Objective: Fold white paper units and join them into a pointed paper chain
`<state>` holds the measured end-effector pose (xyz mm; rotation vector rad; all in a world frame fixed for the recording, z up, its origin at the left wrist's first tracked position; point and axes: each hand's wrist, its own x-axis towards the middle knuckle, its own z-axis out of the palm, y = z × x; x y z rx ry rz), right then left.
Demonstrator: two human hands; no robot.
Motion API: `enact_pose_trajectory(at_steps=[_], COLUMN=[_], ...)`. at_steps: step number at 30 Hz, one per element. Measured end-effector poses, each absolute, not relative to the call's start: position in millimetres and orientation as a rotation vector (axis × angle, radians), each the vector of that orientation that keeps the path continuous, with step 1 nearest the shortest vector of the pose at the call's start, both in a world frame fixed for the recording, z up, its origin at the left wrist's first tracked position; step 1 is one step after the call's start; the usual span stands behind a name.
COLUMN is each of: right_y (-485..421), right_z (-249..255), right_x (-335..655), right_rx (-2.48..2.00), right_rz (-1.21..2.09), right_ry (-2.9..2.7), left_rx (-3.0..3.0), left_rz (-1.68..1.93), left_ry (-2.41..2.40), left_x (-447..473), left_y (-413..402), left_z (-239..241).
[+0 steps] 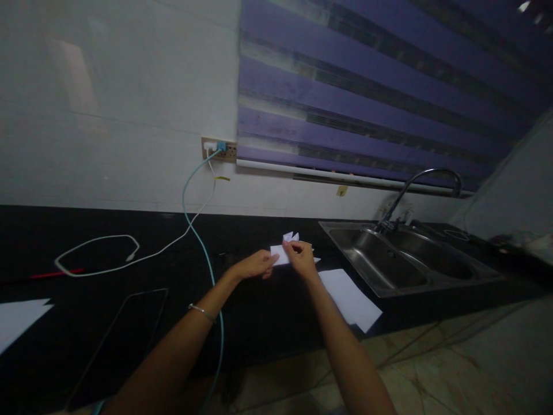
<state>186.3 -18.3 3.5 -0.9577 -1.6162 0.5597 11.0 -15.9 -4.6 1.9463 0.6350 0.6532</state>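
Over the black counter, a small white piece of paper (279, 252) is held between both hands. My left hand (258, 264) pinches its left side, thumb on top and fingers curled under. My right hand (301, 257) grips its right edge with thumb and fingertips, hiding part of it. Just behind the right hand lie small pointed pieces of folded paper (288, 237), partly covered by that hand. White sheets of paper (348, 297) lie right of my right forearm, close to the sink.
A steel double sink (384, 288) with a curved faucet (404, 187) is at the right. A teal cable (206, 253) and a white cable (159, 252) run from the wall socket (228, 151). A dark flat device (125, 340) and more paper (19, 317) lie left.
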Motion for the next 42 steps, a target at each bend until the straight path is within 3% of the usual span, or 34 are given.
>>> enact_pose_trajectory(at_steps=[9,26,36,42], right_y=[-20.7,-15.3,-40.3,-38.5], right_z=[9.0,1.3,15.7,13.5], right_x=[184.9,188.1,176.8,178.4], right_rx=[-0.898,-0.952,-0.911,-0.958], right_rz=[0.789,0.889,0.330,0.278], right_ry=[-1.561,-1.616,-1.959,-2.041], left_rx=[1.913,1.867,1.738,1.719], left_rz=[0.756,1.005,1.199,1.177], left_ry=[0.720,0.823,0.897,0.898], left_x=[9.9,8.5,8.2,8.6], left_y=[-14.9,-10.9,-2.1,-2.9], left_z=[-4.0,-3.3,-4.8,-4.9])
